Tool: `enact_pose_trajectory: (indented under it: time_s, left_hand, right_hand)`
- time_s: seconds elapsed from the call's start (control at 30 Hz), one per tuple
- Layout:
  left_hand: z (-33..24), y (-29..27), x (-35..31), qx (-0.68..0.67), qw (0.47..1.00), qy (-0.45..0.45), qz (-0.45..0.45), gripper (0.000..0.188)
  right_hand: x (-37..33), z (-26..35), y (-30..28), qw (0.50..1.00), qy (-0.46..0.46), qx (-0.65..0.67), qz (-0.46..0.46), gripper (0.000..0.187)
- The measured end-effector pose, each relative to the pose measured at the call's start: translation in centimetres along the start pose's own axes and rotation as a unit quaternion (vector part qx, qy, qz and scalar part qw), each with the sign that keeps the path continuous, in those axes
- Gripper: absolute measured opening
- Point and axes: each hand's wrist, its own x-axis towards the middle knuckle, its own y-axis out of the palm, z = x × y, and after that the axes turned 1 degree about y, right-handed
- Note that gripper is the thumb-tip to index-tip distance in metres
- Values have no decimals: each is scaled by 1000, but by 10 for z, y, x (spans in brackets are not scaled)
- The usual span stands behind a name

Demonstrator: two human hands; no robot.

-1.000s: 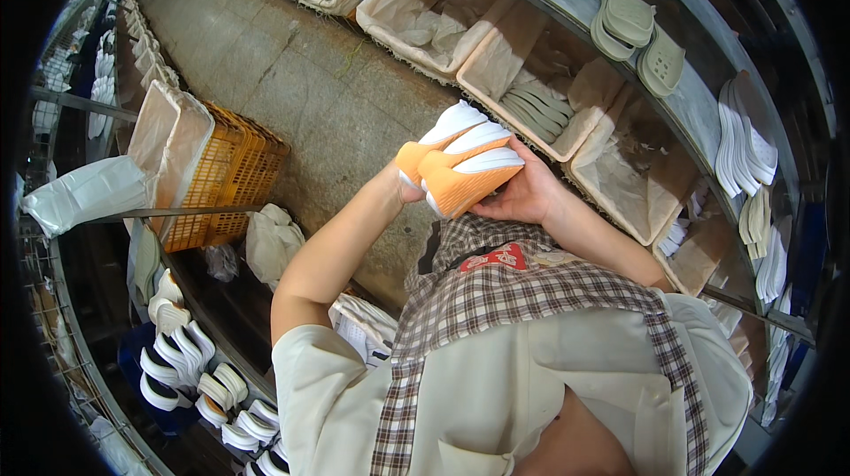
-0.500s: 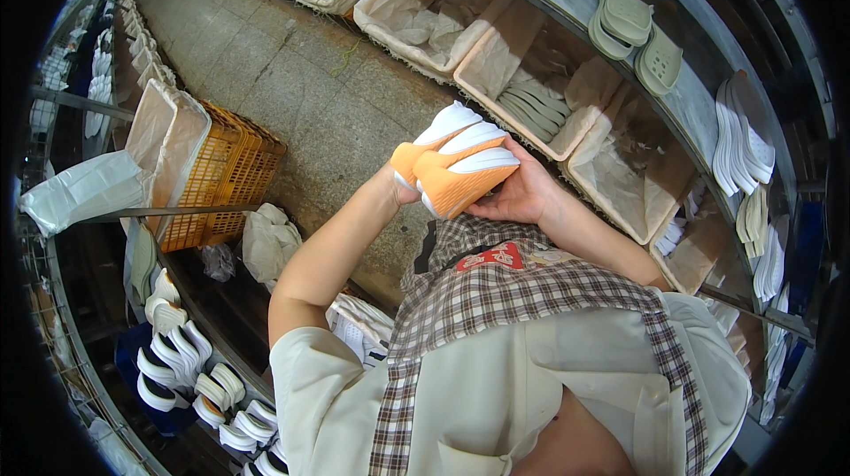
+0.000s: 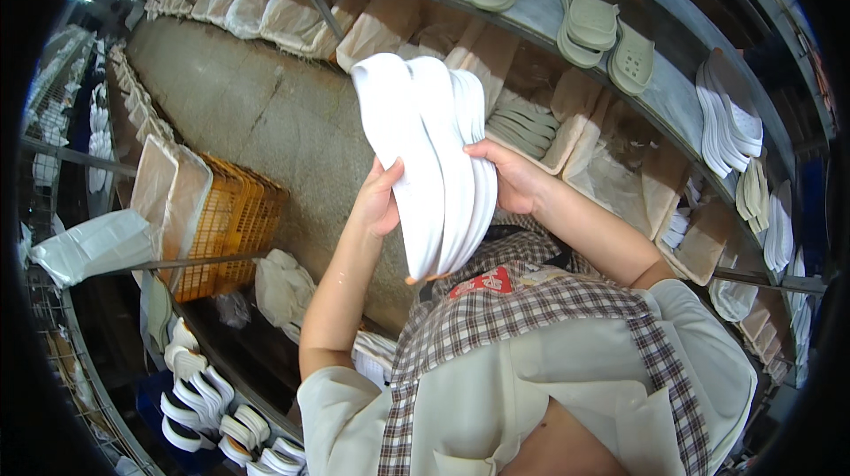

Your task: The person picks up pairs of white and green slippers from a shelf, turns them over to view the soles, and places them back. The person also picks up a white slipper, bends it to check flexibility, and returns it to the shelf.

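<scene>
A bundle of white foam shoe soles point(image 3: 414, 153) is held up in front of my body, several nested side by side with their white faces toward me. A sliver of orange underside shows at their lower end. My left hand point(image 3: 381, 200) closes on the left edge of the bundle, thumb on the white face. On the opposite edge, my right hand point(image 3: 512, 178) grips with its thumb on top; its other fingers are mostly hidden behind the soles.
A curved shelf point(image 3: 531, 20) with green clog uppers point(image 3: 589, 20) and white soles point(image 3: 726, 122) runs along the right. Lined bins point(image 3: 611, 179) sit below it. An orange crate point(image 3: 235, 219) stands left on the floor; more soles point(image 3: 199, 405) lie at lower left.
The soles have been turned from orange undersides and edges showing to long white faces showing. Both hands have shifted to grip the bundle's sides, and the view has tilted slightly.
</scene>
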Motion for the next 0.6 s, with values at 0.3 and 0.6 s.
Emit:
enact_pose_trajectory:
  time_s: [0.3, 0.6]
  left_hand:
    - [-32, 13, 10, 96, 979, 176, 47, 62]
    - [-29, 4, -1, 136, 967, 195, -86, 58]
  right_hand:
    - [-3, 46, 29, 951, -186, -233, 84, 91]
    - [-3, 54, 28, 878, -274, -389, 49, 103]
